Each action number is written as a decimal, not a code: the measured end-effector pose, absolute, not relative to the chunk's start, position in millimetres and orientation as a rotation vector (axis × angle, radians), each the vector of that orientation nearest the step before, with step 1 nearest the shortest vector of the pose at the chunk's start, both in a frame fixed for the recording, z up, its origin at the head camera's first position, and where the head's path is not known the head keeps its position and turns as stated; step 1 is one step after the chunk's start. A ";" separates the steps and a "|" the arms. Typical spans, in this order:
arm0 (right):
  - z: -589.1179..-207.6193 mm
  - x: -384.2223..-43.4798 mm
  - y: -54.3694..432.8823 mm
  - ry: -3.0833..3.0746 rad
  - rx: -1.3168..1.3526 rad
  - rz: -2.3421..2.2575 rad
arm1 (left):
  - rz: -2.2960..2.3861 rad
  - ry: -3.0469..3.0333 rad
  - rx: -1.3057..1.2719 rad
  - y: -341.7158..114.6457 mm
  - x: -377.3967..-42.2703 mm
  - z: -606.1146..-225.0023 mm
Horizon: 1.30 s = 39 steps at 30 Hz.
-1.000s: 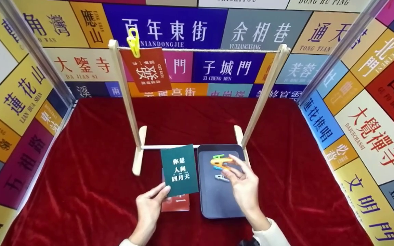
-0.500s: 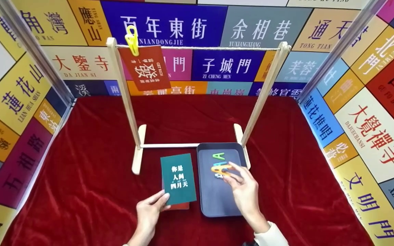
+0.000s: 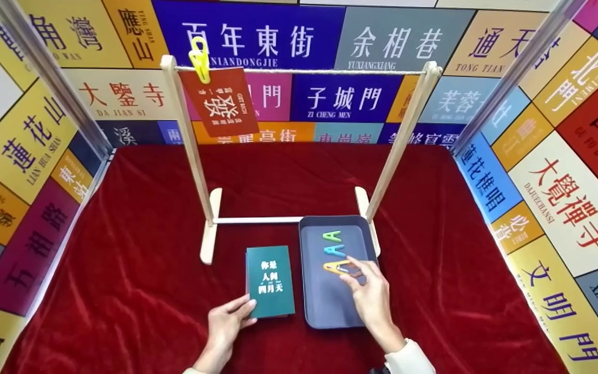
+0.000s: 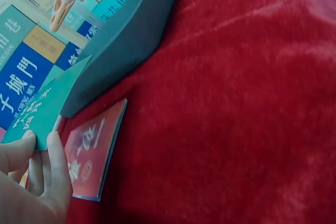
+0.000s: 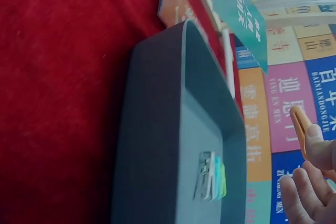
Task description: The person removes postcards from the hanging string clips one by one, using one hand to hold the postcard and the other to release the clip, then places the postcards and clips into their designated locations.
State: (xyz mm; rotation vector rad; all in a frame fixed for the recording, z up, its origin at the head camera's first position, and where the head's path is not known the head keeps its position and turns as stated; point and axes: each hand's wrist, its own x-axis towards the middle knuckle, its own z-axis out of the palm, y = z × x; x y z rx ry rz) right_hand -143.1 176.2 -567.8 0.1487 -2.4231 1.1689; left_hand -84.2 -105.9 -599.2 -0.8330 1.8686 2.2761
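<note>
My left hand pinches a dark green card with white characters by its lower left corner. A red card lies on the cloth just below it, best seen in the left wrist view. Over a dark grey tray, my right hand pinches an orange clothespin between thumb and fingers. Inside the tray lie a green clothespin, a blue clothespin and a grey clothespin, the grey one hidden in the head view.
A wooden rack with a cord across its top stands behind the tray. At the cord's left end, a yellow clothespin holds a red card. Red velvet cloth covers the table, with printed panels around.
The green card has come down and toward me, now over the red card. My right hand has moved slightly toward me with the orange clothespin, uncovering the blue one.
</note>
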 end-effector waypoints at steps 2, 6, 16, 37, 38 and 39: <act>-571.8 -144.9 177.8 -2.450 0.131 1.111 | 2.267 1.879 -0.832 -108.3 -85.0 -602.8; -579.5 -148.4 181.4 -2.524 0.067 1.038 | 2.258 1.900 -0.825 -111.6 -86.7 -608.0; -599.3 -152.3 187.0 -2.671 0.000 0.956 | 2.190 1.941 -0.785 -115.0 -88.9 -614.6; -617.9 -153.8 191.8 -2.858 -0.113 0.897 | 1.795 2.429 -0.824 -108.2 -98.0 -616.1; -618.2 -153.7 192.2 -2.867 -0.114 0.892 | 1.781 2.448 -0.821 -108.1 -97.7 -615.9; -618.4 -153.6 192.4 -2.871 -0.105 0.884 | 1.768 2.464 -0.816 -108.1 -97.6 -615.6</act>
